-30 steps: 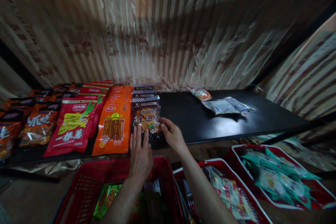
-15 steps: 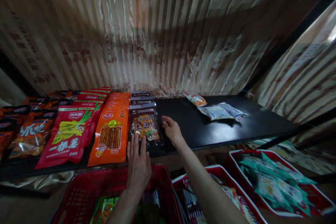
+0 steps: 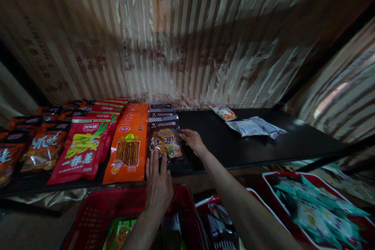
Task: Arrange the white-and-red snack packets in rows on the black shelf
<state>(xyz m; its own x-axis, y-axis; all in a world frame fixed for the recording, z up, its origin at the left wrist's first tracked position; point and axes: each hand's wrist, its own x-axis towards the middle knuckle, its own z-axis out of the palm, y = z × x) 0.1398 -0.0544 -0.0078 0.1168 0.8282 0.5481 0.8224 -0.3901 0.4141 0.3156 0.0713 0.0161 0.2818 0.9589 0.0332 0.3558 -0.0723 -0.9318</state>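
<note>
A dark potato chip bag lies at the front of an overlapping row of like bags on the black shelf. Fingers spread, my left hand rests its tips on the bag's lower left part. My right hand is at the bag's right edge with its fingers bent and apart; the fingertips appear to touch that edge. Just left of the dark bags is a row of orange snack packs.
Further left are red snack bags and orange-black bags. Loose white packets and a red-white packet lie on the shelf's right half. Below stand a red basket and a white-rimmed basket holding teal packets.
The view has shifted slightly, so the shelf's goods appear further right. My right hand has come closer to the dark bag's right edge. My left hand stays on the bag.
</note>
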